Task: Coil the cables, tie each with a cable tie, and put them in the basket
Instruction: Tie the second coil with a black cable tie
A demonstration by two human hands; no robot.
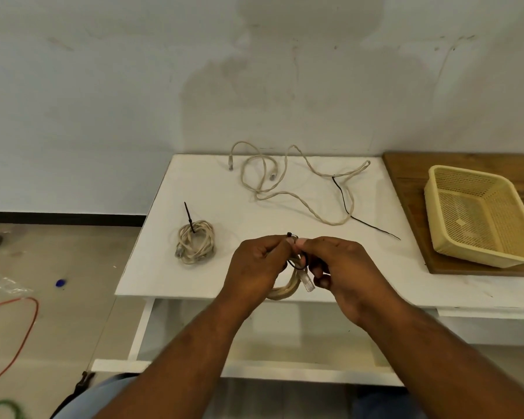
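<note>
From my feed, both hands meet just above the near edge of the white table (212, 189). My left hand (256, 261) and right hand (339, 267) are each closed in a narrow pinch around the same small bundle — a coiled beige cable (285, 290) with a black cable tie (297, 264) looped round it. The thumbs nearly touch at the top, where the tie's small black head pokes out at 12 o'clock from the hands. A clear plug hangs down between the palms at 6 o'clock. Whether the tie is fully cinched I cannot tell; the fingers cover most of it.

At 9 o'clock from my hands lies a finished coil (195, 241), flat on the table, its black tie tail sticking up. Toward 12 o'clock a loose beige cable (285, 189) sprawls in open loops along the far side of the table, and a spare black tie (345, 204) crosses its right-hand end, at about 1 o'clock.

At 2 o'clock the yellow mesh basket (436, 225) sits on a wooden board (406, 176) — well apart from all the cables.
</note>
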